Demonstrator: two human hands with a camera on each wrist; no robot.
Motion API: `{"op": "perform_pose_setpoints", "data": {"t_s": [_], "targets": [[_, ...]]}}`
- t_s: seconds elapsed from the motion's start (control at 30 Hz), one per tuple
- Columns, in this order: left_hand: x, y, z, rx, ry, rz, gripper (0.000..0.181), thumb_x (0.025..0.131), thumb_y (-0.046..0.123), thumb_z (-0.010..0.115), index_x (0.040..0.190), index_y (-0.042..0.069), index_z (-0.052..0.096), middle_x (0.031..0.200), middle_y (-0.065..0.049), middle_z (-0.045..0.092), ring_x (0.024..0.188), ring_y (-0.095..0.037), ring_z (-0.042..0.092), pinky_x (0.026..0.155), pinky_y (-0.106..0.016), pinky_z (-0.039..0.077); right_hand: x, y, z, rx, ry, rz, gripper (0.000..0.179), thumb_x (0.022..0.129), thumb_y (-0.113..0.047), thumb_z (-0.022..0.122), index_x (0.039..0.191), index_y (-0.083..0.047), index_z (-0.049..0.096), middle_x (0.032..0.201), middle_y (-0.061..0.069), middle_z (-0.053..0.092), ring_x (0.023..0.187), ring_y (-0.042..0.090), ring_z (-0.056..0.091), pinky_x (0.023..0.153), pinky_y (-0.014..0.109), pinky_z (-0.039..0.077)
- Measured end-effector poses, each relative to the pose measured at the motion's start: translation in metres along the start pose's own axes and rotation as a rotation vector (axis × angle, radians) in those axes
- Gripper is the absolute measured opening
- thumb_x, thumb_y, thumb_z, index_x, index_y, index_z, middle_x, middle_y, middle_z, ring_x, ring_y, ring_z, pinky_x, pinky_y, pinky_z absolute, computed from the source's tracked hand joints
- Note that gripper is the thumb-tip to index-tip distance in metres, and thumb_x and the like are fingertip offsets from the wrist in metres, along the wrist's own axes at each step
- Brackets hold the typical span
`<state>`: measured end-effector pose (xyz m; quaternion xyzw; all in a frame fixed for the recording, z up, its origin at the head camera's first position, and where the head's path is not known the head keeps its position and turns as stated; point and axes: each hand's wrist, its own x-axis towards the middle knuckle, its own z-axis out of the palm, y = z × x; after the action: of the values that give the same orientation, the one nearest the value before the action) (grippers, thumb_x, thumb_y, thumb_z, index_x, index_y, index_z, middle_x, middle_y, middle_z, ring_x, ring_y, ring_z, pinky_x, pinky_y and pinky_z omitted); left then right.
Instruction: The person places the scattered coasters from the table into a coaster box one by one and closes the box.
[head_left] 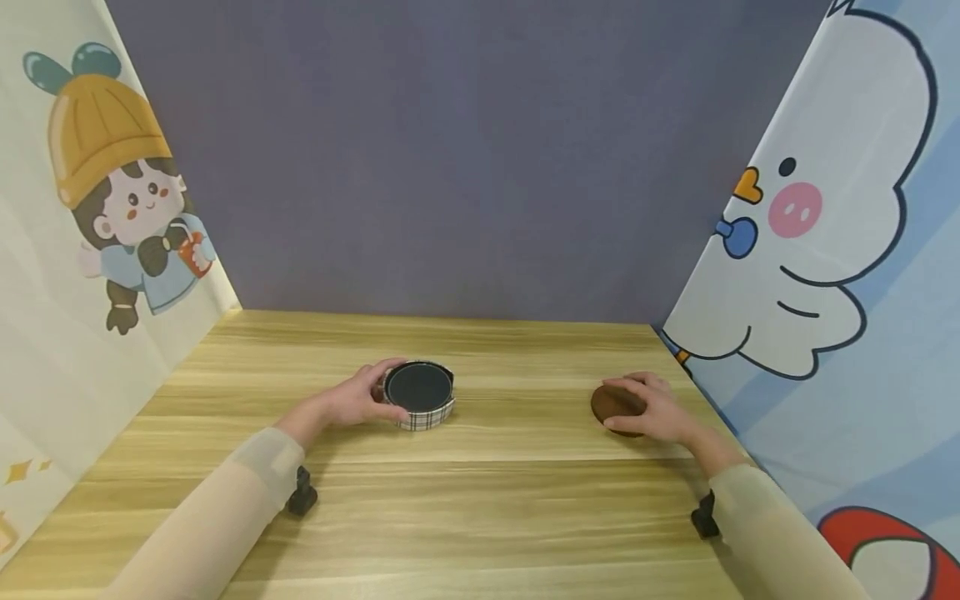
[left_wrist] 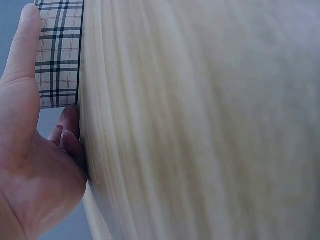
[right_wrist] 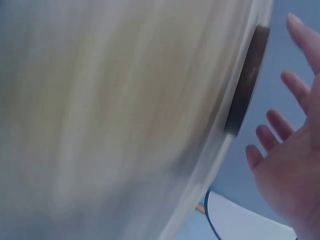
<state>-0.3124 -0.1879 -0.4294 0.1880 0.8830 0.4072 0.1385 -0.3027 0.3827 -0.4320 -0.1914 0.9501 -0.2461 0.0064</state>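
Observation:
A round plaid coaster holder (head_left: 426, 419) with a dark, flat top stands on the table, left of the middle. My left hand (head_left: 367, 396) grips it from the left, the thumb along its near plaid side and the fingers around the far side. In the left wrist view, the plaid wall (left_wrist: 59, 55) rises beside the thumb. To the right, a brown round coaster (head_left: 611, 404) lies flat on the table. My right hand (head_left: 651, 408) hovers over it with fingers spread; the right wrist view shows a gap between the fingers and the coaster (right_wrist: 247, 82).
The wood-grain table (head_left: 480, 517) meets a grey back panel (head_left: 465, 158). Cartoon-printed side walls, one with a capped figure (head_left: 127, 183) and one with a white bird (head_left: 840, 150), flank it on left and right.

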Motion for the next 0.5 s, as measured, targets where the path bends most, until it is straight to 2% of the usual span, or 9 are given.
{"op": "perform_pose_setpoints", "data": {"t_s": [0.23,0.5], "targets": [[0.000,-0.001,0.001,-0.004,-0.004,0.021,0.111,0.091,0.040,0.093,0.174,0.017,0.024,0.146,-0.029,0.037,0.128,-0.034,0.065,0.111,-0.051,0.048,0.003,0.012,-0.003,-0.042,-0.084,0.039,0.084,0.092,-0.054,0.086,0.163,-0.021,0.055,0.170,0.034,0.033,0.152,0.065,0.027,0.109,0.088,0.030],[-0.001,0.000,0.000,0.001,-0.004,0.030,0.111,0.091,0.040,0.093,0.174,0.015,0.024,0.146,-0.031,0.037,0.127,-0.035,0.065,0.109,-0.048,0.049,0.006,0.016,-0.002,-0.041,-0.121,0.087,0.100,0.090,-0.057,0.087,0.168,-0.012,0.045,0.168,0.033,0.034,0.149,0.064,0.034,0.107,0.082,0.039]]}}
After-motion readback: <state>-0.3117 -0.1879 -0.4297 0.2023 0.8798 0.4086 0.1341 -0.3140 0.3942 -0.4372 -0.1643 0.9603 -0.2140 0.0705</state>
